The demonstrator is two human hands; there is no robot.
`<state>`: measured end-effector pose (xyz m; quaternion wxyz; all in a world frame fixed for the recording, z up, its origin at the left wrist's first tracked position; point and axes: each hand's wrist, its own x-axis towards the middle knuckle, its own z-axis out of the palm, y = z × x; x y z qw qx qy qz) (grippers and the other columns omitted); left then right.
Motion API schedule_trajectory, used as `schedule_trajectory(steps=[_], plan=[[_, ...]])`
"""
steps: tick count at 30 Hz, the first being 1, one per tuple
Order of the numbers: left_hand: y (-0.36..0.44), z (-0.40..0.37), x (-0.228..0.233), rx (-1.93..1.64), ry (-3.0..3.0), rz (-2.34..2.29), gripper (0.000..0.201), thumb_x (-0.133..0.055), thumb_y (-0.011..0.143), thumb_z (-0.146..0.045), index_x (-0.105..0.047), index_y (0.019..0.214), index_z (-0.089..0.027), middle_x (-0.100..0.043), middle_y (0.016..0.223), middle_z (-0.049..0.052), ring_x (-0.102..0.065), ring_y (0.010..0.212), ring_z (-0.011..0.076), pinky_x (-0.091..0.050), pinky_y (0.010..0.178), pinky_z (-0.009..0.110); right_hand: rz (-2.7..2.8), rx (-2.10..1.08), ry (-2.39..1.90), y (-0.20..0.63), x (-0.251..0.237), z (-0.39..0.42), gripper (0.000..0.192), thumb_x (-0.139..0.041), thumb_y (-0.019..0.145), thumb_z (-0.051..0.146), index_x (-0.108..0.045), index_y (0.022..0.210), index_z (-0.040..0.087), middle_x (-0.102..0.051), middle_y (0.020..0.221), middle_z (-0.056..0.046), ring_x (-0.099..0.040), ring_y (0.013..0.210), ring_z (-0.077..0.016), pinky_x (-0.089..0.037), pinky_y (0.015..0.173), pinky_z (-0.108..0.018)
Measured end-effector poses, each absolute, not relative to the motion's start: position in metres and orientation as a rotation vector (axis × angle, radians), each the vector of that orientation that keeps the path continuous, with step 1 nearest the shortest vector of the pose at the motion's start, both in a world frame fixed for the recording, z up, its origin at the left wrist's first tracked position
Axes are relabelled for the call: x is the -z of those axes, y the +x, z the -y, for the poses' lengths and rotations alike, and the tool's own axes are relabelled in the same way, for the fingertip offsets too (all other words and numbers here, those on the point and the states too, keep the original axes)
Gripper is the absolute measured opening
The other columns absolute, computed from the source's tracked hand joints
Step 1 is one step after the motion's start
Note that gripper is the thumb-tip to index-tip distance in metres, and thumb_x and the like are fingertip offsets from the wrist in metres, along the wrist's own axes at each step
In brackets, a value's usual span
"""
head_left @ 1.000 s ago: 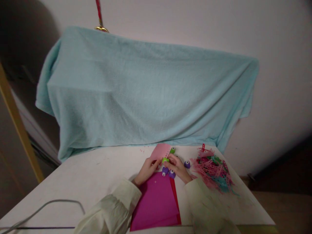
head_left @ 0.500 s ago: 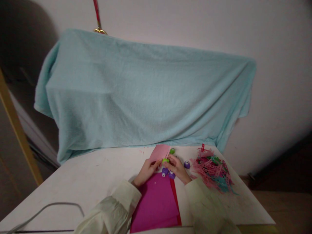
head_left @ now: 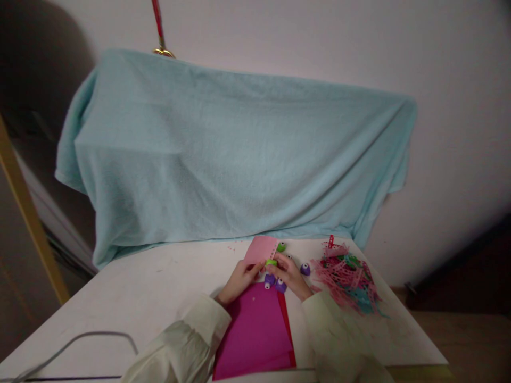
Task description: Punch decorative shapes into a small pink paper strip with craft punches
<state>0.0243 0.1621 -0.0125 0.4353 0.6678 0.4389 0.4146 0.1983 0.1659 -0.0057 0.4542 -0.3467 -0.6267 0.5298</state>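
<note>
Count two bare hands, one left hand [head_left: 239, 277], one right hand [head_left: 293, 276]; two pale sleeves [head_left: 191, 338] [head_left: 335, 332]; two green eye-topped pieces [head_left: 271, 262] [head_left: 281, 247]; three purple eye-topped pieces [head_left: 305, 269] [head_left: 269, 281] [head_left: 280, 285], plus one white spot beside the right hand, too covered to identify; one pink sheet [head_left: 260, 249]; at least two magenta sheets [head_left: 253, 332]; at least one red sheet [head_left: 284, 305]; one heap of paper strips [head_left: 349, 276], too tangled for a tally; one towel [head_left: 239, 149]; one cable [head_left: 90, 333]; one tabletop [head_left: 171, 287].

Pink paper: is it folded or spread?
Spread where visible: the pink paper shows a flat face without folds; the fingers hide its lower part.
</note>
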Motion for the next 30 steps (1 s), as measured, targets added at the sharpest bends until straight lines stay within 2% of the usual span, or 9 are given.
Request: schedule_trajectory(steps=[9, 13, 19, 24, 30], plan=[[0.0241, -0.1628, 0.0166, -1.046, 1.685, -1.093, 0.048, -0.039, 0.085, -0.052, -0.059, 0.067, -0.012, -0.048, 0.054, -0.002, -0.042, 0.052, 0.0109, -0.031, 0.049, 0.021, 1.549, -1.313, -0.820, 0.1983, 0.0068, -0.1667, 0.024, -0.065, 0.075, 0.037, -0.060, 0.091, 0.020, -0.064, 0.084, -0.003, -0.060, 0.077, -0.0177, -0.046, 0.069, -0.028], [0.0255, -0.1648, 0.0206, -1.044, 1.685, -1.054, 0.049, -0.041, 0.084, -0.053, -0.060, 0.069, -0.011, -0.050, 0.055, -0.001, -0.042, 0.052, 0.0105, -0.031, 0.048, 0.021, 1.573, -1.311, -0.798, 0.1967, 0.0025, -0.1649, 0.028, -0.065, 0.075, 0.038, -0.060, 0.097, 0.021, -0.064, 0.088, -0.004, -0.060, 0.077, -0.0179, -0.046, 0.071, -0.029], [0.0254, -0.1644, 0.0202, -1.081, 1.666, -0.958, 0.046, -0.045, 0.083, -0.052, -0.065, 0.085, -0.011, -0.064, 0.077, 0.005, -0.053, 0.067, 0.0152, -0.041, 0.060, 0.023, 1.621, -1.283, -0.827, 0.1957, -0.0006, -0.1613, 0.037, -0.061, 0.078, 0.044, -0.056, 0.106, 0.020, -0.063, 0.087, -0.003, -0.058, 0.076, -0.0166, -0.045, 0.067, -0.027], [0.0235, -0.1632, 0.0166, -1.040, 1.688, -0.961, 0.046, -0.044, 0.083, -0.052, -0.065, 0.078, -0.011, -0.065, 0.074, 0.004, -0.053, 0.064, 0.0147, -0.042, 0.060, 0.023, 1.675, -1.254, -0.851, 0.1966, 0.0015, -0.1612, 0.033, -0.057, 0.081, 0.043, -0.055, 0.105, 0.020, -0.062, 0.083, -0.002, -0.055, 0.069, -0.0147, -0.041, 0.058, -0.024], [0.0227, -0.1634, 0.0157, -1.045, 1.684, -0.986, 0.048, -0.043, 0.084, -0.053, -0.064, 0.074, -0.011, -0.064, 0.071, 0.005, -0.052, 0.061, 0.0140, -0.041, 0.058, 0.023, 1.701, -1.270, -0.806, 0.1966, 0.0008, -0.1617, 0.032, -0.055, 0.084, 0.040, -0.053, 0.107, 0.019, -0.061, 0.086, -0.003, -0.056, 0.071, -0.0144, -0.041, 0.059, -0.023]])
